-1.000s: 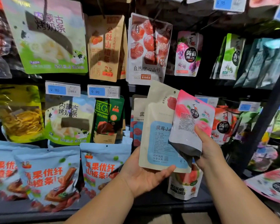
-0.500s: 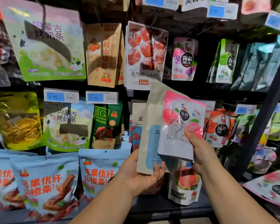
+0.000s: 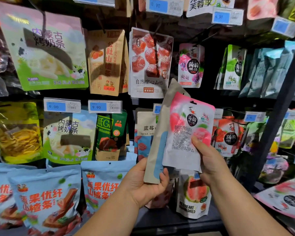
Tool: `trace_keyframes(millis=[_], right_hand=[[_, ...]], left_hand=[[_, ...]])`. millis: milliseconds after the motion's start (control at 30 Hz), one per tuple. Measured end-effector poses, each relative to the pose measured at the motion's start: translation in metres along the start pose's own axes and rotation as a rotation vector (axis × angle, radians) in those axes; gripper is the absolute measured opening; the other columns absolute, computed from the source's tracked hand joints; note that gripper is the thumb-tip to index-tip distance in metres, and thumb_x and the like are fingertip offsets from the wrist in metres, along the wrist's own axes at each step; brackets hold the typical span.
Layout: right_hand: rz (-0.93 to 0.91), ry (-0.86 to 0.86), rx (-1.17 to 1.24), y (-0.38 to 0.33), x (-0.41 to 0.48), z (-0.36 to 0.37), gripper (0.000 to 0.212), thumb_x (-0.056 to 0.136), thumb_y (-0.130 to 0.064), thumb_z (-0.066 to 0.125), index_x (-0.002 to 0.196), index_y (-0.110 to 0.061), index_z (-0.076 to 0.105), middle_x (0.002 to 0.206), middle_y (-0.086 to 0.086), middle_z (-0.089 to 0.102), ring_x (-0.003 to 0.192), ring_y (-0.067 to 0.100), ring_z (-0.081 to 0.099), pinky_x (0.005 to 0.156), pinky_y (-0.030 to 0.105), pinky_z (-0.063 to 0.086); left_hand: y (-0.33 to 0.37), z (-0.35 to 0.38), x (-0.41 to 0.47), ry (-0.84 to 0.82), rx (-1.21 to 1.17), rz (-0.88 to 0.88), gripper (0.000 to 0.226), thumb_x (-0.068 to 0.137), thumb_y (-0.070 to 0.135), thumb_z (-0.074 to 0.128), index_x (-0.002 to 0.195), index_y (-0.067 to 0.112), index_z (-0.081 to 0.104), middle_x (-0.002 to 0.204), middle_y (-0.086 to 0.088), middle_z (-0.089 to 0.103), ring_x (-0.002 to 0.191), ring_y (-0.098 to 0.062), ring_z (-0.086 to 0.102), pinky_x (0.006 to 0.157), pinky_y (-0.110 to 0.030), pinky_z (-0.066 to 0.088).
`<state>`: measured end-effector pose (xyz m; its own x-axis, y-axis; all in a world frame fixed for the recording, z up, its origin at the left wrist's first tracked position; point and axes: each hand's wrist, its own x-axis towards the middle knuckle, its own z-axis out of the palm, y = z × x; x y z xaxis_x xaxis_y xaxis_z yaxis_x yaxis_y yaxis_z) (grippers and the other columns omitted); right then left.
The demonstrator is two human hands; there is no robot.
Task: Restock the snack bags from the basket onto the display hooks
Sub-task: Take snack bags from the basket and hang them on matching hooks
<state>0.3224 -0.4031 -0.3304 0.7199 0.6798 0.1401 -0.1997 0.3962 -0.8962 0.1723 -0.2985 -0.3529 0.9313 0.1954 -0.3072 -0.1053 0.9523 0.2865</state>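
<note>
My left hand (image 3: 145, 183) grips the bottom edge of a beige snack bag with a blue label (image 3: 157, 137), turned nearly edge-on and tilted right. My right hand (image 3: 206, 157) pinches a pink and white peach jelly bag (image 3: 186, 132) by its lower right side, thumb on the front. This bag overlaps the beige one and stands upright with its hang hole at the top. Behind them hang a matching beige blueberry bag (image 3: 146, 128) and red jelly bags (image 3: 226, 135). The basket is out of sight.
Hooked rows of snack bags fill the wall: green milk-stick bags (image 3: 44, 51), a hawthorn bag (image 3: 150, 63), a purple jelly bag (image 3: 191, 65). Blue hawthorn-strip bags (image 3: 46, 198) and a guava bag (image 3: 192, 196) stand on the bottom shelf. A dark upright post (image 3: 276, 125) runs at right.
Both bags have risen and shifted left. The beige bag has turned from face-on to nearly edge-on. The pink bag has come upright, and the view has tilted down slightly.
</note>
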Motion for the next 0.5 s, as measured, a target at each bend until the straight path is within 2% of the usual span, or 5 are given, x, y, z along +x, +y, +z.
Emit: trace_keyframes(millis=[133, 233, 300, 400, 500], right_hand=[[0.025, 0.002, 0.071, -0.004, -0.001, 0.002, 0.039, 0.077, -0.027, 0.065, 0.108, -0.004, 0.070, 0.097, 0.014, 0.076, 0.081, 0.026, 0.075, 0.065, 0.039, 0.062], [0.051, -0.010, 0.158, -0.009, -0.004, 0.002, 0.022, 0.074, -0.025, 0.065, 0.081, -0.010, 0.080, 0.085, 0.010, 0.077, 0.071, 0.023, 0.075, 0.055, 0.036, 0.060], [0.051, -0.023, 0.202, -0.013, -0.005, 0.002, 0.020, 0.075, -0.025, 0.066, 0.072, -0.013, 0.081, 0.086, 0.009, 0.077, 0.073, 0.023, 0.075, 0.057, 0.039, 0.061], [0.037, -0.037, 0.259, -0.020, -0.007, 0.004, 0.018, 0.075, -0.025, 0.066, 0.074, -0.015, 0.082, 0.090, 0.008, 0.077, 0.075, 0.023, 0.075, 0.070, 0.050, 0.060], [0.011, -0.037, 0.304, -0.031, -0.010, 0.007, 0.019, 0.079, -0.027, 0.066, 0.082, -0.016, 0.081, 0.097, 0.009, 0.076, 0.078, 0.023, 0.075, 0.071, 0.051, 0.058]], left_hand=[[-0.002, 0.003, -0.001, 0.001, 0.037, 0.039, 0.024, 0.069, 0.012, 0.069, 0.090, 0.000, 0.067, 0.091, -0.013, 0.060, 0.065, -0.024, 0.054, 0.045, -0.023, 0.050], [-0.006, 0.005, 0.000, 0.015, 0.040, 0.100, 0.030, 0.073, 0.014, 0.069, 0.101, 0.004, 0.067, 0.097, -0.012, 0.059, 0.070, -0.021, 0.051, 0.043, -0.023, 0.048], [-0.009, 0.007, 0.000, 0.004, 0.039, 0.164, 0.041, 0.073, 0.013, 0.070, 0.114, 0.012, 0.066, 0.098, -0.008, 0.063, 0.071, -0.018, 0.051, 0.044, -0.022, 0.048], [-0.013, 0.010, 0.001, -0.003, 0.119, 0.291, 0.049, 0.066, 0.013, 0.071, 0.115, 0.019, 0.064, 0.081, -0.006, 0.071, 0.062, -0.016, 0.053, 0.043, -0.019, 0.045], [-0.017, 0.012, 0.001, 0.005, 0.209, 0.411, 0.057, 0.062, 0.014, 0.071, 0.117, 0.025, 0.061, 0.087, -0.005, 0.072, 0.068, -0.018, 0.054, 0.042, -0.019, 0.043]])
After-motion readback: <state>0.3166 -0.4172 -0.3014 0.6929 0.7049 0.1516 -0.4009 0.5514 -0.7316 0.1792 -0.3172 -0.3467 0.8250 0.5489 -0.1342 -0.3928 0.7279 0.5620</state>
